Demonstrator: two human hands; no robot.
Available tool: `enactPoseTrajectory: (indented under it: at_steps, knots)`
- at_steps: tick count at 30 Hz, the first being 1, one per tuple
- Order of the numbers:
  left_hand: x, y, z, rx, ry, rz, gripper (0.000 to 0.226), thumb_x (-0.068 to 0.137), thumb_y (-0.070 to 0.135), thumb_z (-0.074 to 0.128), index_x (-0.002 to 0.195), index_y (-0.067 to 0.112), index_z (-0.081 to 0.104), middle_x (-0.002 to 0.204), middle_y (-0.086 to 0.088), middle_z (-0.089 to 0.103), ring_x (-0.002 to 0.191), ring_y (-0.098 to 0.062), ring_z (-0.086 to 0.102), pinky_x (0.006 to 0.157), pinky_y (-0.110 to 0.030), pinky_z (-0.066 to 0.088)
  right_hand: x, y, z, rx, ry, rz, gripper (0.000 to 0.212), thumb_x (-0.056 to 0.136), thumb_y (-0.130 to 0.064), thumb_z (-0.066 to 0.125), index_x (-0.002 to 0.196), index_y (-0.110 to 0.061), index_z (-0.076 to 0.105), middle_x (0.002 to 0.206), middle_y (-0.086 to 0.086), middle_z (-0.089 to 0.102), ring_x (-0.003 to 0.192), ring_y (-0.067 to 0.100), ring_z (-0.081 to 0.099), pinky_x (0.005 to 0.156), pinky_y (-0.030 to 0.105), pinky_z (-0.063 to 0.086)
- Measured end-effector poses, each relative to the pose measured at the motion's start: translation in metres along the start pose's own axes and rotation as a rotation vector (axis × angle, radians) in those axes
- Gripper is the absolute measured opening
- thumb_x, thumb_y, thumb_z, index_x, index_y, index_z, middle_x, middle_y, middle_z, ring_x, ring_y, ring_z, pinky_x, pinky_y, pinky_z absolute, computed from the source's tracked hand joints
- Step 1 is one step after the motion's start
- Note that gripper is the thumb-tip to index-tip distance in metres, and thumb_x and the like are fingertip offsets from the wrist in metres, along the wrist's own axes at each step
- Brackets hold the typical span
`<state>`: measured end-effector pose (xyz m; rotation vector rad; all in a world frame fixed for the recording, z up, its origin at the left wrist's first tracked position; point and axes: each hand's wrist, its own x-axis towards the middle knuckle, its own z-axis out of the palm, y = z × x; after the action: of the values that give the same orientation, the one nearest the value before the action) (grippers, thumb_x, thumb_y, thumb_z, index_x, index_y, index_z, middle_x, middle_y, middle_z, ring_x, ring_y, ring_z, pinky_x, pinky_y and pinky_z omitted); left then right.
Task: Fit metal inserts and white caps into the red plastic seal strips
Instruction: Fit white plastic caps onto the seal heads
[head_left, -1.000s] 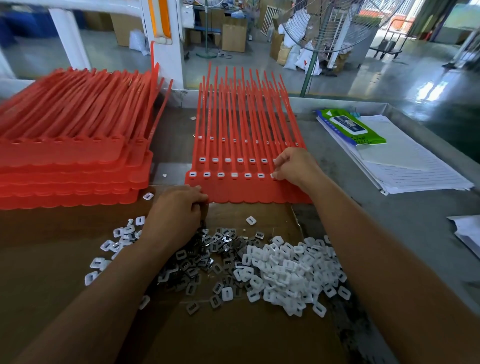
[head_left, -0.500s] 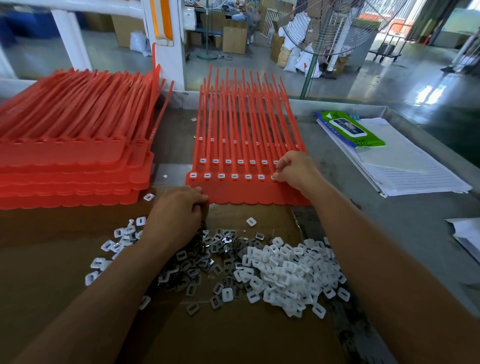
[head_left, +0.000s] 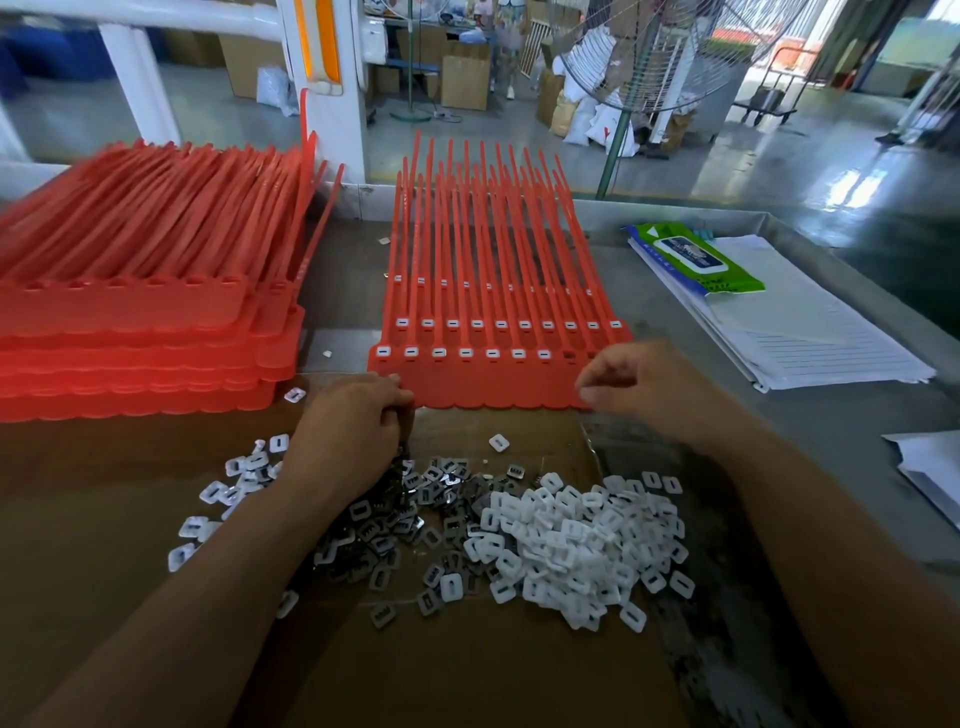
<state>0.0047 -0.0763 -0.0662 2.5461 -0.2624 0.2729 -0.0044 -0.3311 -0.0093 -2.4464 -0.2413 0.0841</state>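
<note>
A sheet of red seal strips (head_left: 498, 387) lies flat ahead of me, on top of others. White caps fill most sockets of its front row, and one socket (head_left: 570, 355) near the right end is empty. My right hand (head_left: 644, 382) hovers over the sheet's front right corner with loosely curled fingers and nothing visible in them. My left hand (head_left: 353, 431) rests at the sheet's front left edge, its fingers curled down onto dark metal inserts (head_left: 441, 499). A heap of white caps (head_left: 571, 540) lies to the right of the inserts on brown cardboard (head_left: 467, 675).
A tall stack of red strip sheets (head_left: 130, 332) fills the left side. Loose white caps (head_left: 228, 488) are scattered left of my left arm. Lined papers (head_left: 810, 332) and a green wipes pack (head_left: 696, 257) lie at the right. A fan (head_left: 649, 62) stands behind the table.
My right hand has pulled back from the front row of sockets toward me and its fingers have loosened. My left hand has stayed in place.
</note>
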Motion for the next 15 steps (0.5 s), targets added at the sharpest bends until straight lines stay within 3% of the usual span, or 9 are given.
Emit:
enactPoseTrajectory:
  at_steps: [4,7,12,15]
  knots:
    - [0.0,-0.001,0.0,-0.002,-0.006,-0.003,0.033,0.082,0.0,0.049,0.11,0.01,0.065,0.125,-0.005,0.057,0.119,-0.021,0.049,0.106,-0.033,0.032,-0.026,0.002,-0.004,-0.044,-0.108,-0.006,0.014,0.078,-0.019,0.067,0.072,-0.031,0.062,0.068,-0.012,0.066,0.065,-0.005,0.06,0.058,0.007,0.044]
    - [0.0,0.0,0.0,-0.002,-0.008,-0.003,0.033,0.082,0.0,0.049,0.11,0.01,0.064,0.125,-0.005,0.057,0.119,-0.021,0.049,0.106,-0.033,0.032,-0.038,0.003,-0.002,-0.029,-0.182,0.005,0.016,0.076,-0.02,0.071,0.073,-0.034,0.064,0.072,-0.014,0.069,0.066,-0.002,0.063,0.062,0.007,0.046]
    - [0.0,0.0,0.0,0.008,-0.016,-0.003,0.033,0.083,0.001,0.049,0.112,0.01,0.063,0.126,-0.004,0.056,0.121,-0.02,0.047,0.107,-0.033,0.03,-0.049,-0.001,0.005,-0.041,-0.254,0.019,0.021,0.072,-0.024,0.076,0.074,-0.04,0.064,0.075,-0.032,0.062,0.068,-0.01,0.059,0.062,0.002,0.042]
    - [0.0,0.0,0.0,0.006,-0.017,-0.005,0.034,0.083,0.001,0.048,0.112,0.011,0.063,0.127,-0.004,0.055,0.121,-0.02,0.047,0.106,-0.032,0.03,-0.05,-0.002,0.01,-0.085,-0.246,0.007,0.022,0.071,-0.025,0.077,0.073,-0.042,0.062,0.073,-0.027,0.062,0.071,-0.012,0.056,0.062,0.001,0.04]
